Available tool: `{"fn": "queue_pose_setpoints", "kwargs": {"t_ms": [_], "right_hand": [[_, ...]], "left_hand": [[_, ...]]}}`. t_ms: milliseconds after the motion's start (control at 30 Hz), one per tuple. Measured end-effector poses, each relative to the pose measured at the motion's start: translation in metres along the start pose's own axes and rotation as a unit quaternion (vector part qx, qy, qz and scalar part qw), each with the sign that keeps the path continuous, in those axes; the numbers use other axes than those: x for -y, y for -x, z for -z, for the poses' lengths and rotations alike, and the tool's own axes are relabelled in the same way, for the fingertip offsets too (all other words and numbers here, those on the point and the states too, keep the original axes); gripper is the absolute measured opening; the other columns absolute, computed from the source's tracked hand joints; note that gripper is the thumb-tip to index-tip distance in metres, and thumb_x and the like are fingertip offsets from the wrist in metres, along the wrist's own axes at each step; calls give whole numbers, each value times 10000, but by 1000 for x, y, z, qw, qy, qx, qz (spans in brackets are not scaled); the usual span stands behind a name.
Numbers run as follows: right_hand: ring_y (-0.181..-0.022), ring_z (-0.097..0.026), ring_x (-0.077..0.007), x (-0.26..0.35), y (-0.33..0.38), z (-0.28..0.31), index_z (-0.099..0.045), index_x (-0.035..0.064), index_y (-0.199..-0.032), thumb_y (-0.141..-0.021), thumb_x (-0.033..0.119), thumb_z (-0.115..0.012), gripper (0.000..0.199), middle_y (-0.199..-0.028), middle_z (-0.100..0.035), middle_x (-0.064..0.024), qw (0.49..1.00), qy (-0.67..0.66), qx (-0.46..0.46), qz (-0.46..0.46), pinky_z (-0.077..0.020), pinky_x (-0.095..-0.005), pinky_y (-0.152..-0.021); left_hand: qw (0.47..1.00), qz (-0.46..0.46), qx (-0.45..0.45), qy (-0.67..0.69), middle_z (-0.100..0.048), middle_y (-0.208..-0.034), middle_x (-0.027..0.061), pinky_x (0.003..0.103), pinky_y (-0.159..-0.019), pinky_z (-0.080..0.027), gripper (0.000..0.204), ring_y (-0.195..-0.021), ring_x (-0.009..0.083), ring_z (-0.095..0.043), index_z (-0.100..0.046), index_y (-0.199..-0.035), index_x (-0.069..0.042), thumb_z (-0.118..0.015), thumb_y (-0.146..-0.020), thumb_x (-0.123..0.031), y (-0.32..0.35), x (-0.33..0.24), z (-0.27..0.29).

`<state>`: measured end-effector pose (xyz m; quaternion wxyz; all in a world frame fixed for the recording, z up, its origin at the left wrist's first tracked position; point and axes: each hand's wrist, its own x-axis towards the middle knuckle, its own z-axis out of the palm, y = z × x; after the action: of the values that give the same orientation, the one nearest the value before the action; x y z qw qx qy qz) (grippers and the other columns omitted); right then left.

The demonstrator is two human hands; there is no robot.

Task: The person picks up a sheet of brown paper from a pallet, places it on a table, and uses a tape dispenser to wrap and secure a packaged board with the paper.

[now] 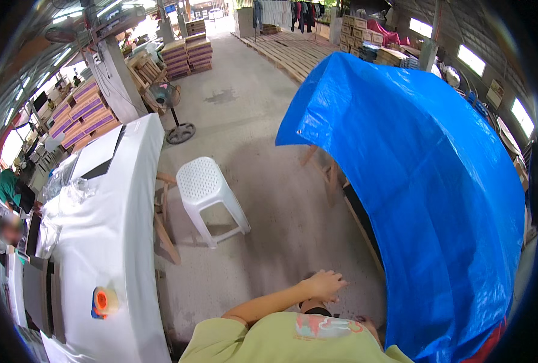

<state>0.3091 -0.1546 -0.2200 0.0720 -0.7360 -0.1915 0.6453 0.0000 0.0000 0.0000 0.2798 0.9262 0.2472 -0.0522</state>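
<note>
Head view: white stool (210, 196) between draped table (124, 230) and blue tarp (426, 181).

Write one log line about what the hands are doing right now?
left hand: open, low over floor, holds nothing | right hand: not in view | near: blue tarp, white stool, tape dispenser on white table

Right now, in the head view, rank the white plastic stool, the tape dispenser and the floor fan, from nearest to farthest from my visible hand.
From the hand:
1. White plastic stool, on the floor ahead, to the left.
2. Tape dispenser, on the white-covered table, far left.
3. Floor fan, farthest, up the aisle beyond the stool.
</note>
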Motion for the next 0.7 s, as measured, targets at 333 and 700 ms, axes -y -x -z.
{"fn": "queue_pose_setpoints", "kwargs": {"t_ms": [333, 700], "right_hand": [[-1096, -459, -199, 208, -161, 23, -403, 67, -1266, -812, 244, -611, 530, -1228, -457, -100, 996, -18, -82, 13, -377, -348, -897], [-1140, -458, -207, 726, -75, -218, -399, 83, -1309, -822, 374, -597, 601, -1284, -461, -80, 693, 290, 541, 378, -375, -334, -939]], "left_hand": [[921, 45, -140, 361, -485, -1237, 129, 388, -911, -409, 548, -1111, 245, -494, -402, -1286, -90, -570, -834, -349, -72, 264, 38], [-62, 915, -389, 81, -406, -1208, 183, 481, -763, -477, 672, -933, 360, -551, -324, -1311, -161, -570, -781, -495, 245, 401, -132]]}}
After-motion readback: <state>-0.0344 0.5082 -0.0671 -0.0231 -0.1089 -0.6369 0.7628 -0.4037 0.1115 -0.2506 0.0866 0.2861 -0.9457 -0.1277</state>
